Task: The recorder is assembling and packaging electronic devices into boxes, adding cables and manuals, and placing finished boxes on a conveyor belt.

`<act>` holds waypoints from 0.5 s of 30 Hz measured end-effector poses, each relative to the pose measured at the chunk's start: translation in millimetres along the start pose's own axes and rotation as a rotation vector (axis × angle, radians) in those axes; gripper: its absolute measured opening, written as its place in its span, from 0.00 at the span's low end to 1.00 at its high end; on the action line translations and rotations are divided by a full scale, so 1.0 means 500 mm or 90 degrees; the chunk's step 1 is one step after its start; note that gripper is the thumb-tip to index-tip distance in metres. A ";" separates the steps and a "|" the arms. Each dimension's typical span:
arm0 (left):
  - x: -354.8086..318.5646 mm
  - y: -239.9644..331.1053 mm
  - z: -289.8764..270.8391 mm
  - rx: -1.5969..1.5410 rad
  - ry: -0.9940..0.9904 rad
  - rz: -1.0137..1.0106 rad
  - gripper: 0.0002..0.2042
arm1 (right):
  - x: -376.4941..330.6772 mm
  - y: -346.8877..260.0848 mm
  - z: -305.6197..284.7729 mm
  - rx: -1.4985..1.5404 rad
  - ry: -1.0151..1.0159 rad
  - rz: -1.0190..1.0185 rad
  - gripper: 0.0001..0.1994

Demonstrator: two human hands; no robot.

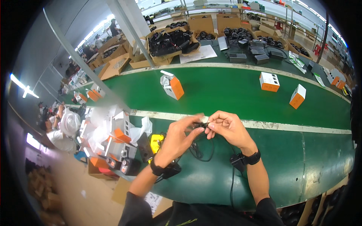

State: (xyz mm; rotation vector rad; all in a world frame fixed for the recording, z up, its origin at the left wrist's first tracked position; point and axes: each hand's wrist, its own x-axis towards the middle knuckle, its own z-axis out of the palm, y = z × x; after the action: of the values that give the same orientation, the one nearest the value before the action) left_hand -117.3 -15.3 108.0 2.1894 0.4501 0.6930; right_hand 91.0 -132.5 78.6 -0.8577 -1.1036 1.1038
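Note:
A small bundle of thin black cable [203, 125] is held up over the near green bench. My left hand [180, 135] pinches it between thumb and fingers; the fingertips are smeared by motion. From the other side my right hand [227, 127] is closed on the same cable, thumb against the bent fingers. Below the hands, a loose loop of black cord [200, 156] lies on the bench. Each wrist wears a black strap with a dark box-like device, one at the left wrist [171, 170] and one at the right [237, 162].
White-and-orange boxes [269, 81] stand on the green belt [222, 88] beyond a pale rail. An opened box [172, 86] is farther left. Left of my arm are a yellow item [157, 143], more boxes and plastic wrap. Cartons of black parts [173, 41] line the back. A co-worker sits far left.

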 end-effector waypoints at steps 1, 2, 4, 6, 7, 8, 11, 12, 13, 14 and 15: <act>0.009 -0.018 0.017 -0.033 -0.023 -0.015 0.25 | 0.000 -0.005 0.007 0.001 0.000 -0.010 0.09; 0.012 -0.027 0.047 -0.170 0.013 -0.068 0.18 | 0.002 -0.008 0.015 0.033 0.044 -0.087 0.12; 0.027 -0.020 0.082 -0.361 0.021 -0.081 0.22 | 0.005 0.009 0.016 -0.035 0.166 -0.198 0.21; 0.043 -0.016 0.105 -0.422 -0.002 -0.079 0.31 | 0.002 0.015 0.012 -0.143 0.210 -0.179 0.21; 0.047 -0.034 0.115 -0.413 0.000 -0.076 0.31 | 0.006 0.022 0.013 -0.253 0.254 -0.147 0.21; 0.053 -0.052 0.123 -0.423 0.010 -0.064 0.32 | 0.010 0.027 0.015 -0.233 0.266 -0.173 0.18; 0.097 -0.049 0.088 -0.353 -0.050 -0.111 0.36 | 0.005 0.019 -0.015 -0.337 0.304 -0.246 0.14; 0.117 -0.071 0.066 -0.215 -0.008 -0.039 0.37 | 0.005 0.011 -0.020 -0.363 0.338 -0.255 0.13; 0.143 -0.105 0.049 -0.083 0.032 0.034 0.39 | -0.003 -0.005 -0.031 -0.370 0.346 -0.261 0.13; 0.172 -0.168 0.016 -0.027 0.116 0.026 0.43 | -0.013 -0.026 -0.037 -0.333 0.360 -0.177 0.13; 0.201 -0.234 -0.011 0.032 0.225 0.014 0.44 | -0.024 -0.047 -0.044 -0.297 0.374 -0.093 0.13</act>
State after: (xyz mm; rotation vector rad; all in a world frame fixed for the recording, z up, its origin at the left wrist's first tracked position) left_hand -52.3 114.4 54.4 2.1244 0.6279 1.0984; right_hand 117.0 -150.3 91.8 -1.3394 -0.9079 0.4171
